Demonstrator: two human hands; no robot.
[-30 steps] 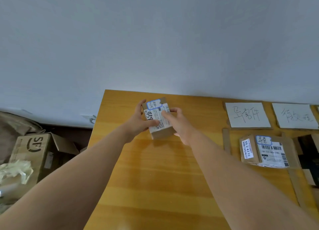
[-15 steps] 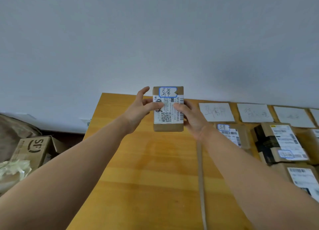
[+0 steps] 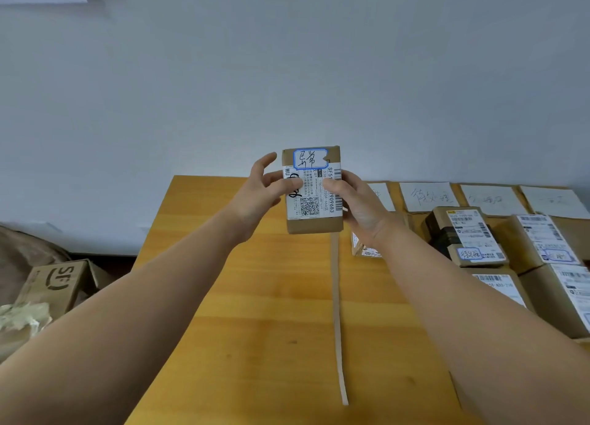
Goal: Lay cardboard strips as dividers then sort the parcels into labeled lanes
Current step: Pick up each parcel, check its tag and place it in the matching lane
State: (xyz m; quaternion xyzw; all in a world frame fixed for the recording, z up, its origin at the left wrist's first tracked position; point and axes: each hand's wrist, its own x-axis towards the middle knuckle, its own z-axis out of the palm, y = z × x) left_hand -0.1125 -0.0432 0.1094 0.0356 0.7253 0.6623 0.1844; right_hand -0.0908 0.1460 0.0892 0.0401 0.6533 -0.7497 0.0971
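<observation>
I hold a small brown cardboard parcel (image 3: 314, 198) upright above the wooden table (image 3: 242, 313), its white shipping label and blue-framed handwritten sticker facing me. My left hand (image 3: 260, 194) grips its left edge, thumb across the label. My right hand (image 3: 356, 206) grips its right edge. A thin cardboard strip (image 3: 337, 316) lies lengthwise on the table below the parcel. To the right, white handwritten lane cards (image 3: 427, 197) line the far edge, with several parcels (image 3: 463, 236) lying in the lanes before them.
A wall rises right behind the table. On the floor at the left stands an open brown carton (image 3: 59, 284) printed SF, with crumpled paper (image 3: 22, 317) beside it. The table's left edge drops off near it.
The parcel was lifted off the table, turned upright and raised to face me. The view swung right, bringing more lane cards and parcels into sight.
</observation>
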